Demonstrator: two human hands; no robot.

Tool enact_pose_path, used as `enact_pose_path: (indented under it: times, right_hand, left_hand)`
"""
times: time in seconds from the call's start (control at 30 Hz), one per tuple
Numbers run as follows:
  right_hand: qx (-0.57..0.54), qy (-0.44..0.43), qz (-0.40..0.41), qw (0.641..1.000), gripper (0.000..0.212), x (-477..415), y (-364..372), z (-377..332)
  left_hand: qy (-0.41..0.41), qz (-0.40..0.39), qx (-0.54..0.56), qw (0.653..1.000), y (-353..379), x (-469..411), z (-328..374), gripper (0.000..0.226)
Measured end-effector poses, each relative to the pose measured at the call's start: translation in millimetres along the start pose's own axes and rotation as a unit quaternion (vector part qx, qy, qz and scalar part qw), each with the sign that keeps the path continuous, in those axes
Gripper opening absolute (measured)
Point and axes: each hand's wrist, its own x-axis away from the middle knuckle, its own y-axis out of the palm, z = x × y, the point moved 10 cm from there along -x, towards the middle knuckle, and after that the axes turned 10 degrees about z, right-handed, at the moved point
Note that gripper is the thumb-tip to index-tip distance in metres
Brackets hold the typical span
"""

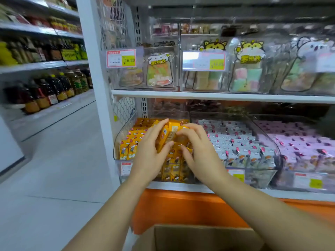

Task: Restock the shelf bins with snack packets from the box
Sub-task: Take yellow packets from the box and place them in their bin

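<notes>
Both hands, left (148,151) and right (197,151), clasp yellow packets (169,134) over the yellow bin (123,134); lower them flat, aligned with existing rows.

Retail shop aisle: clear shelf bins (233,116) full of snack packets (241,142), yellow price tags (121,58) on the fronts, bottled oil (54,89) shelved opposite.

Price tag (121,58) on upper bin (145,87) reads 16.80.
</notes>
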Motion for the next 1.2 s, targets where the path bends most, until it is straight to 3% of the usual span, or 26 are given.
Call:
enact_pose_path:
  times: [0.17, 0.27, 0.33, 0.43, 0.53, 0.67, 0.8, 0.9, 1.07, 1.2]
  right_hand:
    - [0.060, -0.034, -0.028, 0.997, 0.041, -26, 40, 24]
    - [0.066, -0.010, -0.052, 0.996, 0.029, -38, 57, 44]
    - [0.081, 0.036, -0.099, 0.991, 0.032, -40, 72, 65]
    - [0.201, -0.020, -0.215, 0.955, 0.041, -35, 101, 75]
    - [0.189, -0.017, -0.253, 0.949, 0.028, -35, 107, 74]
    - [0.123, -0.022, -0.188, 0.974, 0.027, -51, 97, 54]
    - [0.031, -0.014, -0.179, 0.983, 0.050, -65, 110, 35]
    - [0.019, -0.054, -0.194, 0.979, 0.064, -71, 124, 17]
    - [0.043, -0.104, -0.197, 0.974, 0.052, -78, 133, -5]
    - [-0.047, 0.007, -0.086, 0.995, 0.047, -86, 105, 5]
  left_hand:
    - [-0.039, 0.011, -0.024, 0.999, 7, -20, -45, 0.057]
    - [-0.084, 0.023, -0.025, 0.996, 9, -23, -76, 0.056]
    - [-0.125, 0.043, -0.015, 0.991, 4, -25, -92, 0.058]
    - [-0.171, 0.077, 0.015, 0.982, -6, -28, -105, 0.058]
    - [-0.204, 0.100, 0.051, 0.972, -13, -27, -109, 0.059]
    - [-0.214, 0.131, 0.076, 0.965, -29, -28, -107, 0.059]
    - [-0.215, 0.144, 0.161, 0.952, -45, -30, -101, 0.056]
    - [-0.225, 0.118, 0.223, 0.941, -50, -29, -101, 0.051]
    - [-0.238, 0.092, 0.255, 0.933, -56, -32, -110, 0.051]
    - [-0.226, 0.116, 0.239, 0.937, -79, -34, -114, 0.042]
